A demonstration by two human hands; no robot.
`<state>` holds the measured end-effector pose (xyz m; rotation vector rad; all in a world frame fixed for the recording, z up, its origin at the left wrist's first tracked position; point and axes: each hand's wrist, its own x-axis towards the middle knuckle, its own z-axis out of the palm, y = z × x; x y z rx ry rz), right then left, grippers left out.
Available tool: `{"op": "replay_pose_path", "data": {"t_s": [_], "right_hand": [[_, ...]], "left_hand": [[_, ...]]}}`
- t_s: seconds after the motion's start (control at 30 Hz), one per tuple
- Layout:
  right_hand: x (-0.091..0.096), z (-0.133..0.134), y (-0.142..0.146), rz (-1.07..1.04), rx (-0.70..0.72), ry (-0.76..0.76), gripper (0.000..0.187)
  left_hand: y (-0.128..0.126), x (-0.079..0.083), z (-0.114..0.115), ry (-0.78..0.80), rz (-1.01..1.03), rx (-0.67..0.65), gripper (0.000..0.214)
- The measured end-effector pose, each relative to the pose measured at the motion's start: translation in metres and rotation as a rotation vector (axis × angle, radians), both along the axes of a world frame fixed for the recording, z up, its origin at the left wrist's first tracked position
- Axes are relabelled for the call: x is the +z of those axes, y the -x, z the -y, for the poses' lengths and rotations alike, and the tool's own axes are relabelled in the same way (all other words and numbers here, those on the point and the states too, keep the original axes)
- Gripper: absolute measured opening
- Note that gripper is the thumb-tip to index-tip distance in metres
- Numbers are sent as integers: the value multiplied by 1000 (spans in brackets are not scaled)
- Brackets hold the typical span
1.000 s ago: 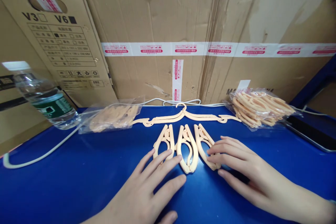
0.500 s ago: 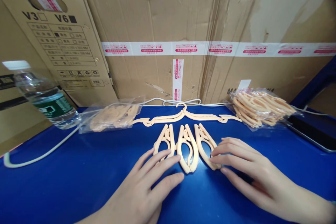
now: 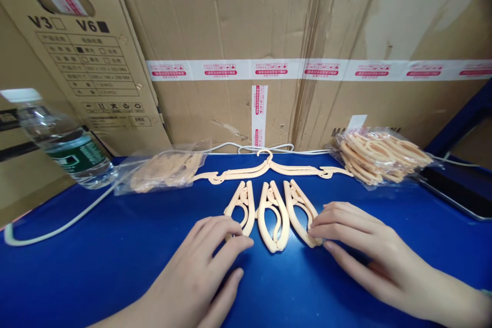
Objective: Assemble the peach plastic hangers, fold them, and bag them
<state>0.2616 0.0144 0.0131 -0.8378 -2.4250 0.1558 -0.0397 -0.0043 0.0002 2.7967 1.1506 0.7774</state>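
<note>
Three cream folding hangers lie folded side by side on the blue tabletop: a left one (image 3: 250, 210), a middle one (image 3: 283, 215) and a right one (image 3: 295, 215). My left hand (image 3: 203, 261) rests over the lower end of the left hanger, its fingers bent and its thumb apart; the fingertips are partly hidden. With its fingers stretched out, my right hand (image 3: 365, 251) touches the lower outer side of the right hanger, the thumb by its tip. Behind them lies an unfolded hanger (image 3: 246, 171), its hook towards the cardboard.
Bagged hangers (image 3: 165, 171) lie at back left and a fuller bag (image 3: 384, 156) at back right. A water bottle (image 3: 65, 138) stands left, near a white cable (image 3: 69, 225). A dark phone-like device (image 3: 457, 195) sits far right. Cardboard boxes (image 3: 223, 113) line the back.
My left hand has moved slightly left and back, off the middle hanger's edge, and its fingers have bent over the left hanger. My right hand has stayed nearly still.
</note>
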Motion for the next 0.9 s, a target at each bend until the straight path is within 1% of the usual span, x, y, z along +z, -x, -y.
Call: {"op": "replay_pose_path", "data": {"t_s": [0.2,0.7,0.9], "right_hand": [[4,0,3,22,9,0,22],[4,0,3,15,11,49,20],[2,-1,2,18,20,57,19]], "left_hand": [[2,-6,-2,16,25,12,41],[0,-4,0,28,29,12,39],[-1,-4,1,57,19,-3,33]]}}
